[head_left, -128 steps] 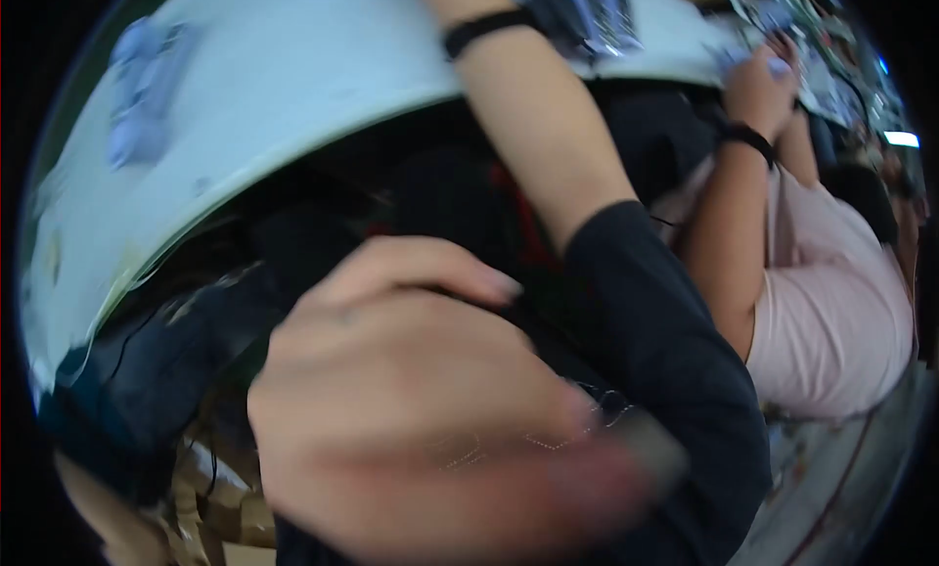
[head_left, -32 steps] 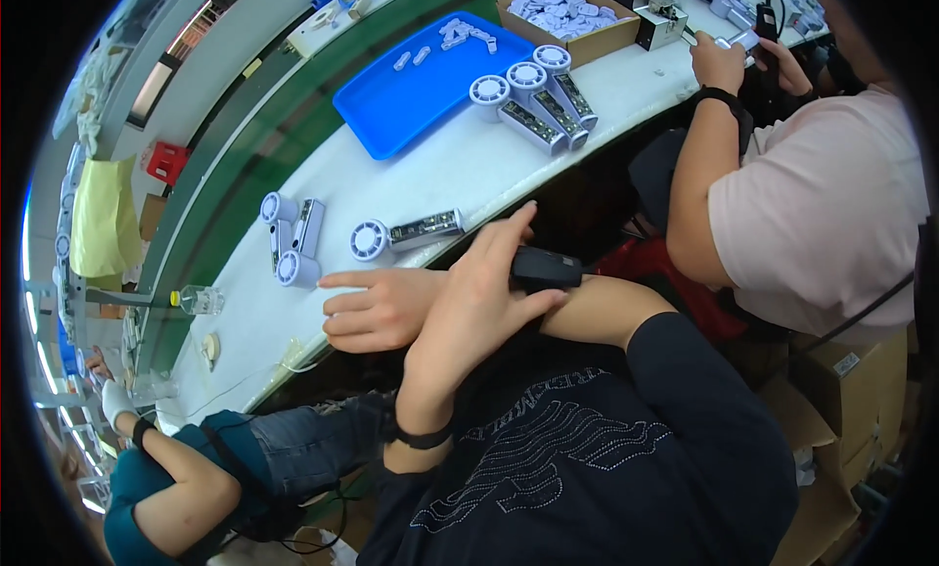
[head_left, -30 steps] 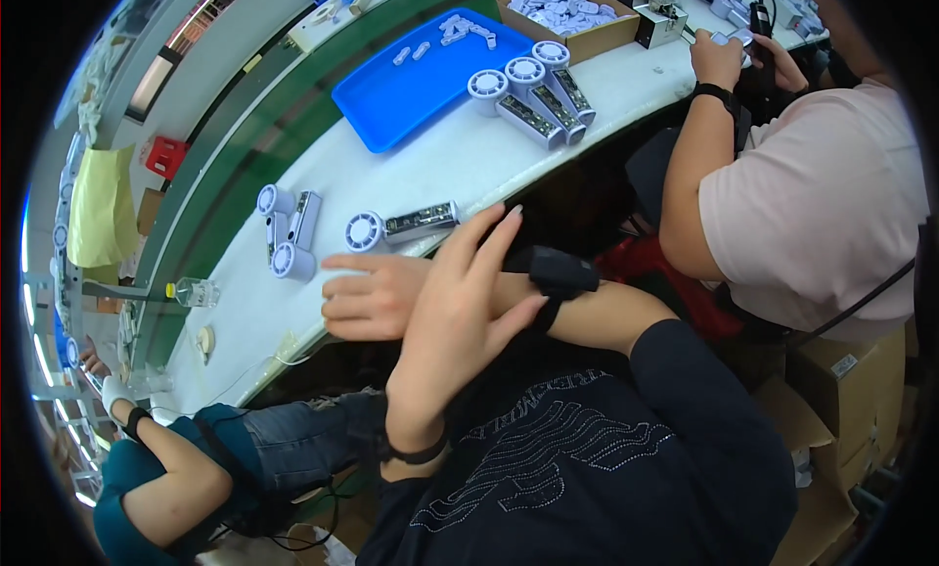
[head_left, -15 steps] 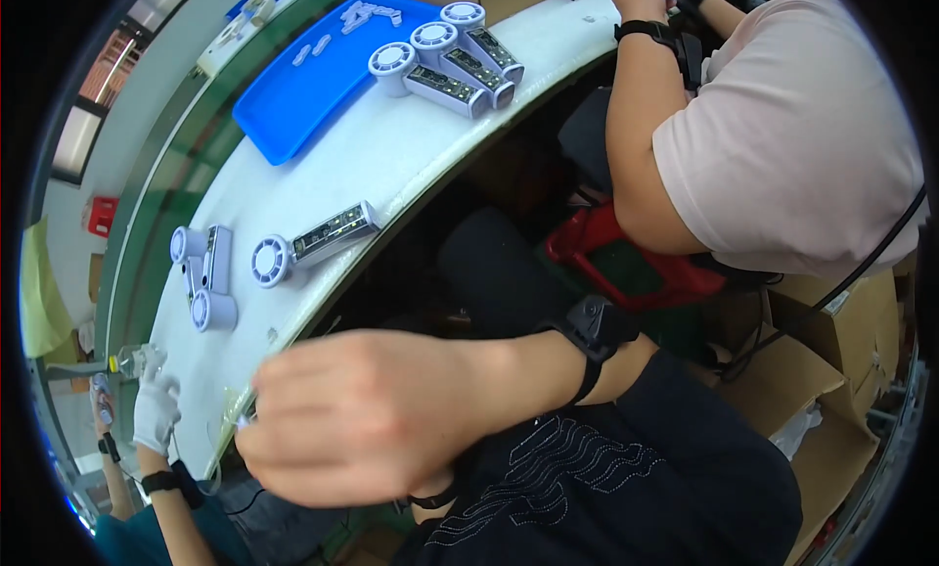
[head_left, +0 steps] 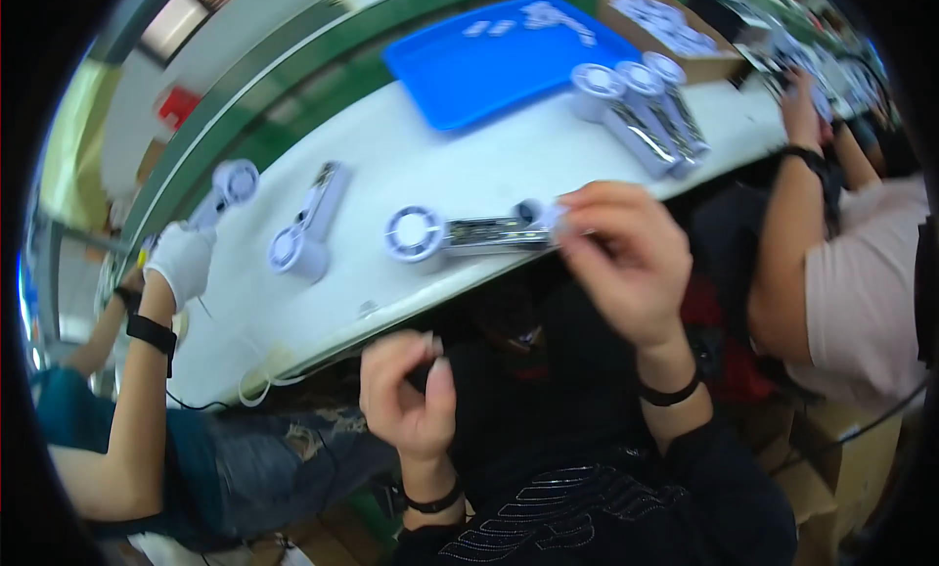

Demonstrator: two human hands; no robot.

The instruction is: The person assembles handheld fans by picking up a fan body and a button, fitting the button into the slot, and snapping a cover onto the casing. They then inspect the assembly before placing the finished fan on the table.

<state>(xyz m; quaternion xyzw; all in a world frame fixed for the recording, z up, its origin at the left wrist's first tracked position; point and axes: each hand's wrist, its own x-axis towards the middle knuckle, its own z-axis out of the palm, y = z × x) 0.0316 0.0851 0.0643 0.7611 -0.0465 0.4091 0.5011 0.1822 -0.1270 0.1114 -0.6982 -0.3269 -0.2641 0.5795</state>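
Note:
A pale lavender handheld fan lies at the table's near edge, its open handle baring a circuit board. My right hand is at the handle's far end, thumb and fingers pinched on a small pale piece blurred by motion. Whether that piece touches the handle I cannot tell. My left hand hangs in front of the table edge, loosely curled, a gap between thumb and fingertip and nothing visible in it. Left of the first fan lies another handheld fan, its handle pointing away.
Beyond lies a blue tray with small pale parts. Three more fans lie side by side at right, before a cardboard box of pale parts. A co-worker's white-gloved hand is at left; another person sits at right.
My right hand has moved from the lower left, where it crossed in front of me, to the fan's handle end. My left hand has come into view. The whole view has turned.

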